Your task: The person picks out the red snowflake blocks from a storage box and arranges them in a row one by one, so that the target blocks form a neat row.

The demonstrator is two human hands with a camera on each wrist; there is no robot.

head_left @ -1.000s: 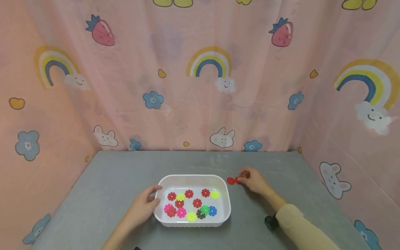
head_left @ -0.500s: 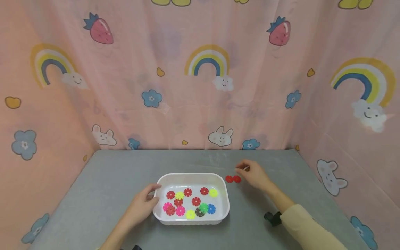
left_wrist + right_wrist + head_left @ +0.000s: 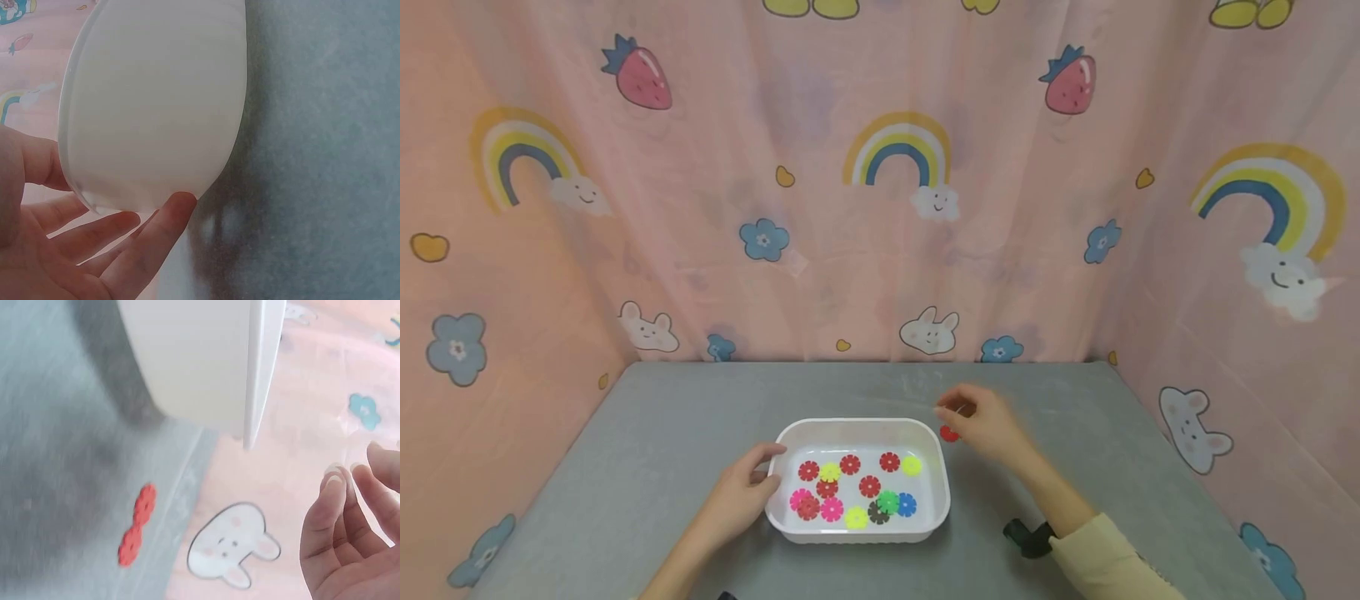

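Note:
A white plastic tray (image 3: 925, 527) holds several notched plastic discs, red, pink, yellow, green, dark and blue (image 3: 906, 504). My left hand (image 3: 743, 493) grips the tray's left end; in the left wrist view its fingers (image 3: 150, 244) bend round the rim and outer wall. Just off the tray's right end, two red discs (image 3: 137, 525) lie on the table, edge to edge. My right hand (image 3: 988, 423) hovers by them with bent fingers and hides one in the head view. No disc shows between its thumb and fingertips (image 3: 331, 497) in the right wrist view.
The grey table (image 3: 700, 408) runs back to a pink curtain (image 3: 820, 292) printed with rainbows and rabbits, which also flanks both sides. A black device (image 3: 1028, 538) sits at my right wrist, near the sleeve.
My right hand lets go of the red disc, lifts off, then shifts left over the pair, which stays on the table. My left hand stays on the tray.

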